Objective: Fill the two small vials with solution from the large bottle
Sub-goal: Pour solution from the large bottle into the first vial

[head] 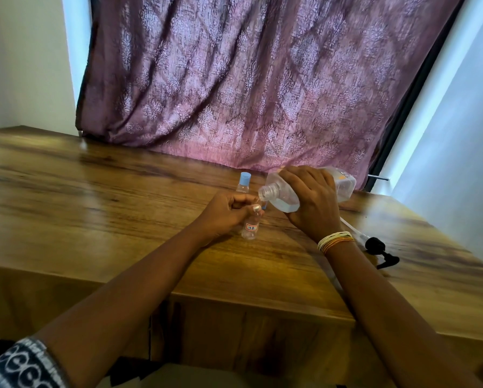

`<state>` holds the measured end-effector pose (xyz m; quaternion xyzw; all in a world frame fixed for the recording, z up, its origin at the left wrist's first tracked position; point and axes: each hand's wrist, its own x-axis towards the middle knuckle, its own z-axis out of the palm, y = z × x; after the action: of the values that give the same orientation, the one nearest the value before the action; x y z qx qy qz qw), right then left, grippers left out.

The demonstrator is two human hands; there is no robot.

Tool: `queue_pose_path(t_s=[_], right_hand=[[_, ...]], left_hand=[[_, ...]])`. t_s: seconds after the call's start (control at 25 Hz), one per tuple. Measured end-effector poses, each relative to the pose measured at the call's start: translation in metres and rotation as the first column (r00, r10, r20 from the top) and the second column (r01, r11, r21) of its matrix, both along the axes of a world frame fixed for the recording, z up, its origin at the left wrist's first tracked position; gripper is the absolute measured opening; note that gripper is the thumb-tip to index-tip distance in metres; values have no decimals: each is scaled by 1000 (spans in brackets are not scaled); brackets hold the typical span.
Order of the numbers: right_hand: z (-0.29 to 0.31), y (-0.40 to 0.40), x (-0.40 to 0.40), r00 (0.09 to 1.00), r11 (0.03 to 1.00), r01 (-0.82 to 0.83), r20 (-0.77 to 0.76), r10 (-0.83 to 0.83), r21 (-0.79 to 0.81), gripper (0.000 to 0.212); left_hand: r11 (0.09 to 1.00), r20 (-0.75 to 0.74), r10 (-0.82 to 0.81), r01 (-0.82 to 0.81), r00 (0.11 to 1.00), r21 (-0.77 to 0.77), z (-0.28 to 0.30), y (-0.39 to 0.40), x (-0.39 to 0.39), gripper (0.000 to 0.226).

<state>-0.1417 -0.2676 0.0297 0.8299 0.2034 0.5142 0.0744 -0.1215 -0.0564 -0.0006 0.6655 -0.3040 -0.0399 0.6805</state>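
over the table [95, 186], the bottle [285, 191] is gripped and tipped by the right hand [310, 200] into the open vial [251, 226], steadied by the closed left hand [223, 214]; the capped vial [48, 184] behind seemingly remains unfilled.

Table [100, 191]: wood-grain top, smooth, semi-gloss with soft glare. On it, large bottle [286, 198] of clear glossy plastic with ribbed threaded neck; open vial [251, 229] clear plastic with small paper label; capped vial [243, 184] behind it, clear with matt pale-blue plastic cap. Behind the table, curtain [248, 79] of woven mauve cloth, damask pattern, slight sheen; right of the bottle, pump head [377, 246] of matt black plastic.
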Motion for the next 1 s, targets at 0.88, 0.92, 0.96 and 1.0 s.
queue_pose_path(t_s=[0.88, 0.92, 0.96, 1.0], right_hand=[[1, 0, 0, 999, 1000, -2, 33, 2, -2, 49], [1, 0, 0, 999, 1000, -2, 37, 2, -2, 48], [1, 0, 0, 999, 1000, -4, 39, 4, -2, 47], [1, 0, 0, 999, 1000, -5, 41, 5, -2, 46]], left_hand=[[999, -30, -32, 32, 999, -9, 2, 2, -3, 17], [1000, -30, -30, 30, 999, -10, 1, 2, -3, 17], [1000, -34, -28, 27, 999, -11, 1, 2, -2, 17], [1000, -40, -27, 26, 999, -14, 1, 2, -2, 17]])
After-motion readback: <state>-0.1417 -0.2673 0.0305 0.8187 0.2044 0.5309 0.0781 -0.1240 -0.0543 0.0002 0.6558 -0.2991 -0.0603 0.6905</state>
